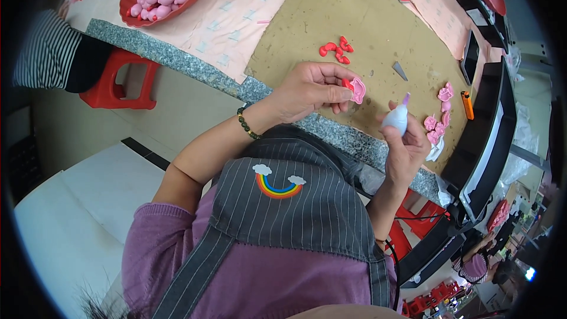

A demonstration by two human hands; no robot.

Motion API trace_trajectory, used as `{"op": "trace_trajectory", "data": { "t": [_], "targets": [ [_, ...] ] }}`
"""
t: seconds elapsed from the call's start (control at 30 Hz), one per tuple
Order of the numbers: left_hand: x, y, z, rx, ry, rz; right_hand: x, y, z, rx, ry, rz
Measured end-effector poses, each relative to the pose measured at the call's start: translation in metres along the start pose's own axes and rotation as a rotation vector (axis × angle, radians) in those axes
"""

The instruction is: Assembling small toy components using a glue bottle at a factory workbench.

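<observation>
Above the near edge of the worktable, my left hand (316, 91) pinches a small hollow pink moulded plastic piece (358, 91) together with a small red piece (347, 84). To its right, my right hand (409, 147) is wrapped round a small pale squeeze bottle (394, 120), its purple tip pointing up and away from me. The bottle is apart from the pink piece. Several loose red pieces (344, 44) lie on the brown board (295, 29) beyond my left hand. More pink moulded pieces (434, 136) lie to the right of my right hand.
A red bowl (126, 10) heaped with pink and red pieces stands far left. A grey pointed blade (400, 71), an orange cutter (467, 105) and a phone (469, 59) lie at right, by a black tray (481, 136). A red stool (124, 77) stands beside a person in stripes (47, 47).
</observation>
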State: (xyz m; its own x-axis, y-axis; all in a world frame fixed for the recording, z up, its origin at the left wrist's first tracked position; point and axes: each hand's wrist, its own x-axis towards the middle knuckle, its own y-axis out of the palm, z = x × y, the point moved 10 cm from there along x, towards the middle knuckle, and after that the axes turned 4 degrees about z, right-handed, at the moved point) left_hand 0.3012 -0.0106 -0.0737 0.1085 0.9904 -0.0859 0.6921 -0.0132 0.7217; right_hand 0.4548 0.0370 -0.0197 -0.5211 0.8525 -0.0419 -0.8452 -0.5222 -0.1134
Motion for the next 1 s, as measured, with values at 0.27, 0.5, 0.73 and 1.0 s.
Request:
{"op": "trace_trajectory", "data": {
  "t": [0.27,0.5,0.73,1.0],
  "targets": [
    [0.0,-0.002,0.002,0.043,0.041,0.03,-0.008,-0.001,0.06,-0.304,-0.311,-0.161],
    [-0.001,-0.002,0.002,0.058,0.034,0.023,-0.01,0.003,0.068,-0.267,-0.406,-0.186],
    [-0.001,-0.001,0.003,0.073,0.037,0.044,-0.009,0.011,0.068,-0.383,-0.415,-0.124],
    [0.0,-0.002,0.004,0.086,0.024,0.032,-0.006,0.016,0.066,-0.407,-0.433,-0.115]
  ]
}}
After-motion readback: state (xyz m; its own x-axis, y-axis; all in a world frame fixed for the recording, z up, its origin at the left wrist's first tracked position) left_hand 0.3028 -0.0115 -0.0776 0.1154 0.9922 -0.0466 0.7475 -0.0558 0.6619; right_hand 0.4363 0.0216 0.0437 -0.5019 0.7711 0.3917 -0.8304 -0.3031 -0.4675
